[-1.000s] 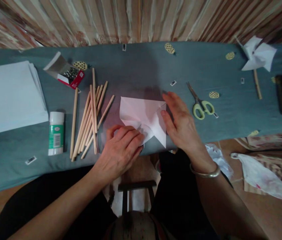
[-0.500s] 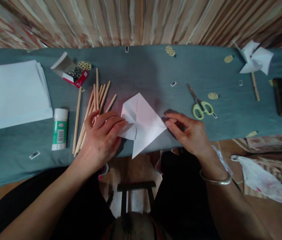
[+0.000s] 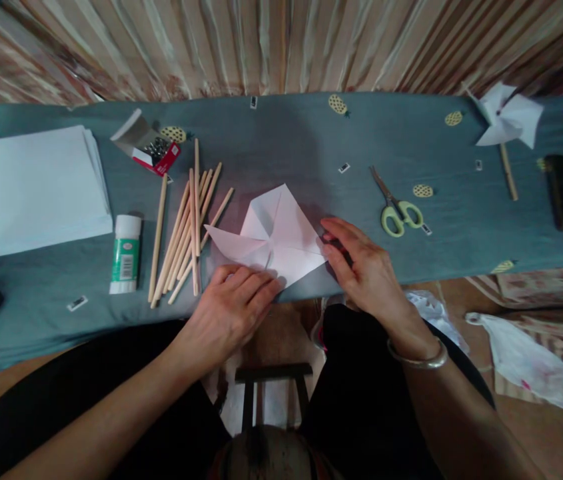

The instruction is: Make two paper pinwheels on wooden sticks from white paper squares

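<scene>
Left hand point(image 3: 231, 310) and right hand point(image 3: 366, 270) flanking, touching folded paper point(image 3: 271, 237).

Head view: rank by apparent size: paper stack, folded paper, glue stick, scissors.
1. paper stack
2. folded paper
3. scissors and glue stick: look about alike, so I won't rank them.

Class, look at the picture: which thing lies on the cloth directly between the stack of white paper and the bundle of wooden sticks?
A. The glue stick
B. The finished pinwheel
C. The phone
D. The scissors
A. The glue stick lies on its side just right of the stack of white paper and left of the wooden sticks.
</scene>
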{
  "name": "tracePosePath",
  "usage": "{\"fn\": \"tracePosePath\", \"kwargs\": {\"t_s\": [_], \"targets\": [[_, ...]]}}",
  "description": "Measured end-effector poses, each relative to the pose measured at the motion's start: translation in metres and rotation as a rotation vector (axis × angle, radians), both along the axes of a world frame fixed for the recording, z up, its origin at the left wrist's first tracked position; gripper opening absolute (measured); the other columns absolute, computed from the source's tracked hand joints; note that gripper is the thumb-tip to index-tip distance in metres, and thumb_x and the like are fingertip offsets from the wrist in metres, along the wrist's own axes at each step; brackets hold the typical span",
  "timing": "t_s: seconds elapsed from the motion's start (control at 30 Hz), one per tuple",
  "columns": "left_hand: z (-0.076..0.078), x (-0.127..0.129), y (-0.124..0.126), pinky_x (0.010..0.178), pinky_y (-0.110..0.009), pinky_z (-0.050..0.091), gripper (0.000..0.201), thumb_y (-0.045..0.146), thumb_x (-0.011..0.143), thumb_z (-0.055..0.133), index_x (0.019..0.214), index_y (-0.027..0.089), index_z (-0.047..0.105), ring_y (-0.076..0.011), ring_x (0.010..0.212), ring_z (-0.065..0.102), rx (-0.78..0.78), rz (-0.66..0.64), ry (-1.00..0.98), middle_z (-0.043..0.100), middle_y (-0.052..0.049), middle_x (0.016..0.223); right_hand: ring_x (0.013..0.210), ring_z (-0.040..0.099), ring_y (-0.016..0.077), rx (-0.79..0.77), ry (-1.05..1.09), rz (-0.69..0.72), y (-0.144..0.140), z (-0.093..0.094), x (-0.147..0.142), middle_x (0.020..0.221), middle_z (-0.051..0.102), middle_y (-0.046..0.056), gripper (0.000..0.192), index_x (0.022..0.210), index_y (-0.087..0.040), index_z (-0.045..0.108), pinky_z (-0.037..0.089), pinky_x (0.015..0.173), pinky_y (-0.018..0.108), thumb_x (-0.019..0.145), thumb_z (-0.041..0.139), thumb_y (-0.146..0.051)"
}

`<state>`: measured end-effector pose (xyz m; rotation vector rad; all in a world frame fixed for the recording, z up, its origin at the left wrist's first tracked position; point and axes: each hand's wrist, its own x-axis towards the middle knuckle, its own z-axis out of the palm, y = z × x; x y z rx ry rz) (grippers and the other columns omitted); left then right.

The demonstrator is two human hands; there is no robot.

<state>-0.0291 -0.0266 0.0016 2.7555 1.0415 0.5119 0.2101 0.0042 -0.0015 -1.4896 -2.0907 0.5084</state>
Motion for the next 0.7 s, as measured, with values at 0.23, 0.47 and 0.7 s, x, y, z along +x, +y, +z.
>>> {"fn": "tracePosePath", "kwargs": {"t_s": [0.23, 0.47, 0.7], "targets": [[0.004, -0.015, 0.006, 0.078, -0.036, 0.046, 0.021, 0.008, 0.092, 0.048, 0.107, 0.011, 0.062, -0.0211, 0.090, 0.064, -0.012, -0.059, -0.082, 0.072, -0.009, 0.098, 0.119, 0.059, 0.0239, 0.039, 0.016, -0.005, -0.004, -0.001, 0.011, 0.125, 0.066, 0.012, 0.038, 0.123, -0.017, 0.062, 0.047, 0.104, 0.046, 0.092, 0.041, -0.015], [0.005, -0.012, 0.006, 0.081, -0.038, 0.045, 0.019, 0.013, 0.095, 0.046, 0.107, 0.012, 0.061, -0.0218, 0.093, 0.063, 0.001, -0.110, -0.139, 0.071, -0.010, 0.100, 0.142, 0.034, 0.0256, -0.063, -0.009, 0.061, -0.024, 0.003, 0.022, 0.153, 0.036, 0.009, 0.053, 0.140, -0.024, 0.046, 0.035, 0.114, 0.049, 0.087, 0.048, -0.013], [0.003, -0.006, 0.016, 0.075, -0.035, 0.044, 0.015, 0.010, 0.092, 0.050, 0.097, 0.012, 0.064, -0.0205, 0.086, 0.064, 0.052, -0.039, -0.057, 0.072, -0.007, 0.092, 0.146, 0.025, 0.0294, -0.034, 0.003, 0.134, -0.043, 0.003, 0.017, 0.158, 0.025, 0.008, 0.043, 0.131, -0.024, 0.054, 0.033, 0.115, 0.053, 0.088, 0.056, -0.018]]}}
